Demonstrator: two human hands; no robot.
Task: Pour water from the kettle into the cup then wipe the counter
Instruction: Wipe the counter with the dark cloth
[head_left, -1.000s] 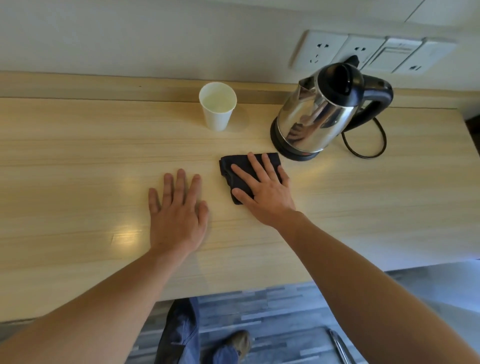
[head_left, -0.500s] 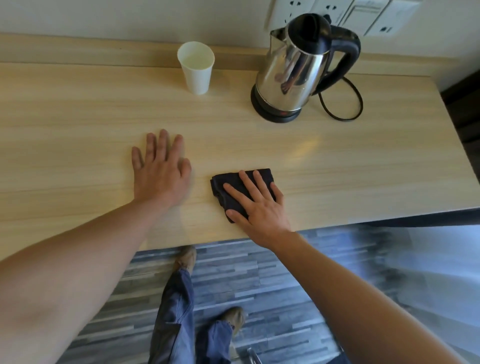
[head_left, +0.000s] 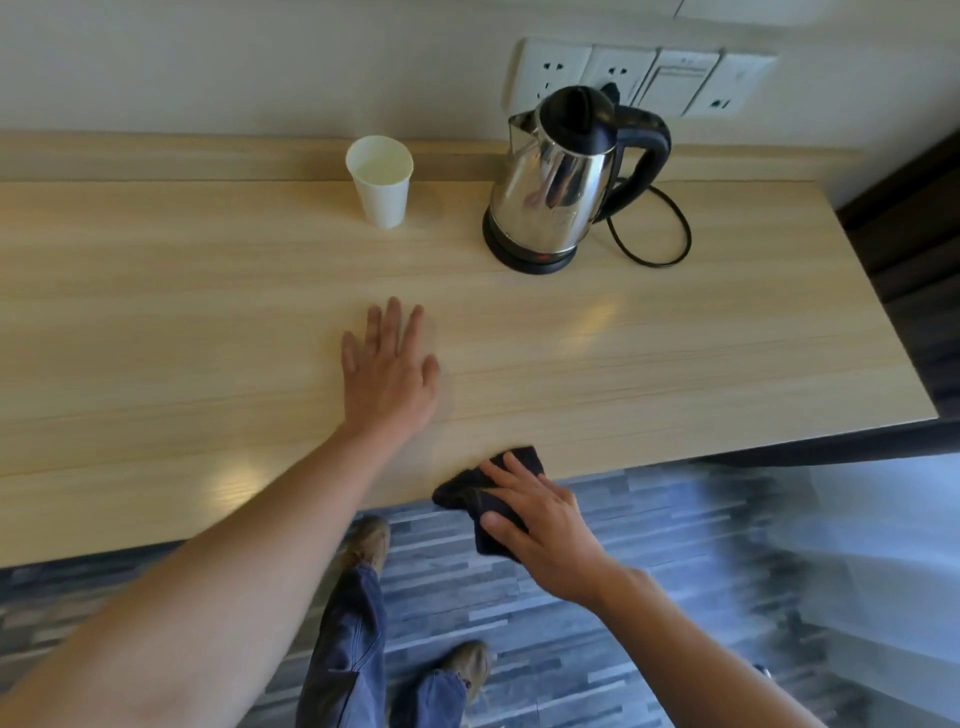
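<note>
- Head view: the cup (head_left: 381, 179) stands upright at the back of the counter (head_left: 156, 312), near the wall, with pale liquid showing inside it, so the pouring step looks done.
- The kettle (head_left: 558, 182) sits upright on its base to the right of the cup, well apart from it, lid shut, its cord looped behind. Neither hand is near it.
- The left hand (head_left: 387, 371) lies flat on the counter with its fingers spread wide, holding nothing; it appears to brace the body.
- The right hand (head_left: 540, 512) is at the near edge of the counter, its fingers closed over a dark cloth (head_left: 478, 499). The cloth is bunched, part of it on the edge and part hanging past it over the floor.
- Judging by that, the wiping step is in hand, with the cloth at the end of a stroke toward the person.
- No puddle or streak shows on the wood; a bright patch in front of the kettle may be glare or wetness, I cannot tell which.
- What may be left: more passes near the cup and kettle, if any wet remains there.
</note>
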